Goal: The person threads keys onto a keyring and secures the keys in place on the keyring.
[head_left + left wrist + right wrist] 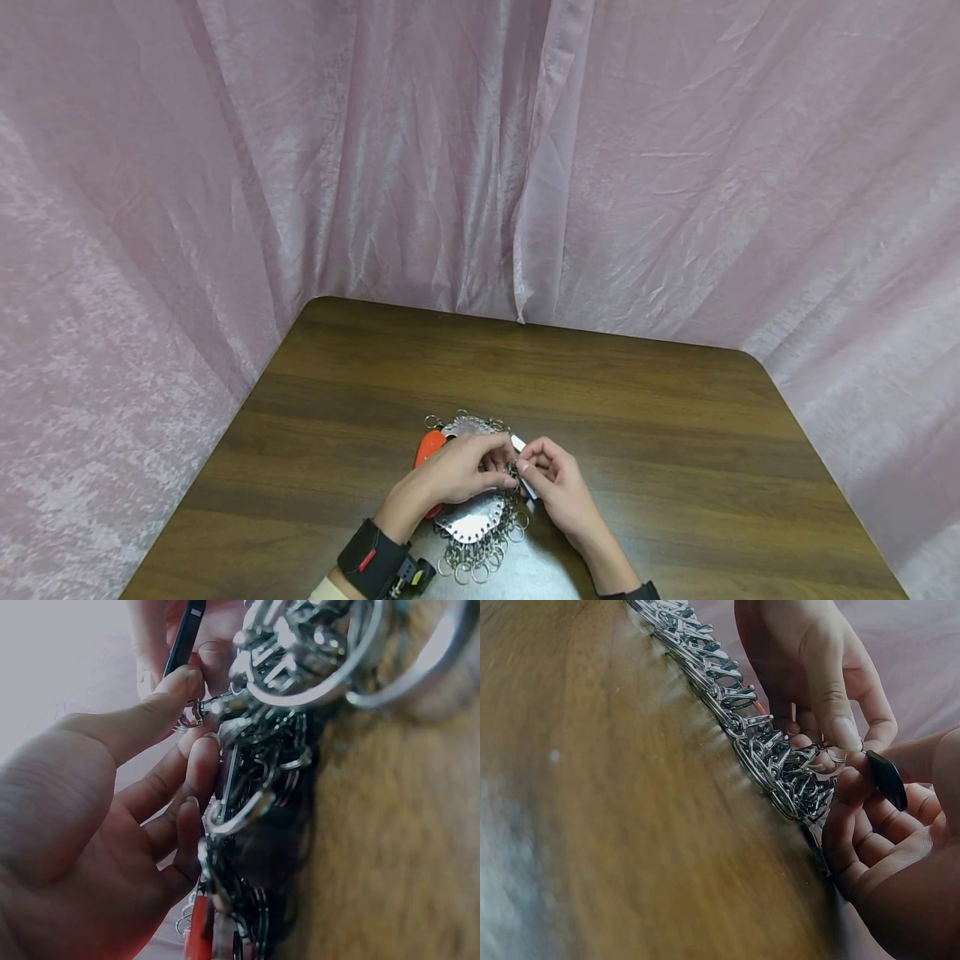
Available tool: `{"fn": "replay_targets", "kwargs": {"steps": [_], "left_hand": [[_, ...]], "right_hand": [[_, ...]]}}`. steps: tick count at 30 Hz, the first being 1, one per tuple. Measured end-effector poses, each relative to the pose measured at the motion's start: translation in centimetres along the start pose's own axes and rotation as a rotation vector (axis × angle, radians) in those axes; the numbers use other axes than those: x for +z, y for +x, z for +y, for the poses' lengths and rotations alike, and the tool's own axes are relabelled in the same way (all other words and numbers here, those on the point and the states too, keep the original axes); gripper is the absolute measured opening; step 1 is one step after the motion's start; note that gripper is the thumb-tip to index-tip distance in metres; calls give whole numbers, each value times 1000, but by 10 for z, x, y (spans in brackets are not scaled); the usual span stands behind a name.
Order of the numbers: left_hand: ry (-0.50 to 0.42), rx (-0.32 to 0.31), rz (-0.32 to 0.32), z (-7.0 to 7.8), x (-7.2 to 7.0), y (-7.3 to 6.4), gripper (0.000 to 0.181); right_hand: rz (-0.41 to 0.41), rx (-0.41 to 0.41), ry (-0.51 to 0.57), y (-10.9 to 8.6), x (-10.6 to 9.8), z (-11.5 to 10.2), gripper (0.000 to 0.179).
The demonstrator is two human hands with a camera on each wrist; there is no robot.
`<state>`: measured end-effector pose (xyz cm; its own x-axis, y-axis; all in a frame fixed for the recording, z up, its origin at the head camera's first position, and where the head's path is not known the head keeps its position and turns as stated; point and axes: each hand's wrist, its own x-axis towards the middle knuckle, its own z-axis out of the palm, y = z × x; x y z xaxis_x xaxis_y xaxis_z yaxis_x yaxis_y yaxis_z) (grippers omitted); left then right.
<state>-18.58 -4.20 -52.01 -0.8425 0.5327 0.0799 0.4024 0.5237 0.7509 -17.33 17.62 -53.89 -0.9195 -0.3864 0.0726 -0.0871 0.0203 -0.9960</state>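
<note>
A shiny metal plate (471,527), fringed with several split rings and clasps, lies on the table beneath my hands. With thumb and fingers, my left hand (459,471) pinches a small metal ring (192,716) at the plate's right edge. My right hand (558,492) faces it closely and pinches a small, flat black piece (887,780) against that ring. The clustered rings (780,769) hang just beside both sets of fingertips. What the black piece is cannot be told. The left hand covers the middle of the plate.
An orange-red object (429,447) lies left of the plate, partly under the left hand. A thin white-and-black item (518,443) shows between the hands. The brown wooden table (660,433) extends around them, with pink curtains (450,167) behind its far edge.
</note>
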Motion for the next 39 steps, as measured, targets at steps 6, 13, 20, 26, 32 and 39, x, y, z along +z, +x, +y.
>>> {"fn": "replay_targets", "kwargs": {"steps": [6,13,20,26,32,39], "left_hand": [[16,14,11,-1,1,0,19],[37,31,15,0,1,-1,18],[47,27,15,1,0,-1,18],[11,25,18,0,1,0,23],[3,33,18,-1,1,-1,20],[38,29,22,0,1,-1,16]], "right_hand": [[-4,-3,-3,0,0,0,19],[-8,-12,-5,0,0,1,18],[-5,-10,-6,0,0,1,18],[6,5,16,-1,1,1,20],[9,13,20,-1,1,1,20],[8,16,3,-1,2,0,19]]}}
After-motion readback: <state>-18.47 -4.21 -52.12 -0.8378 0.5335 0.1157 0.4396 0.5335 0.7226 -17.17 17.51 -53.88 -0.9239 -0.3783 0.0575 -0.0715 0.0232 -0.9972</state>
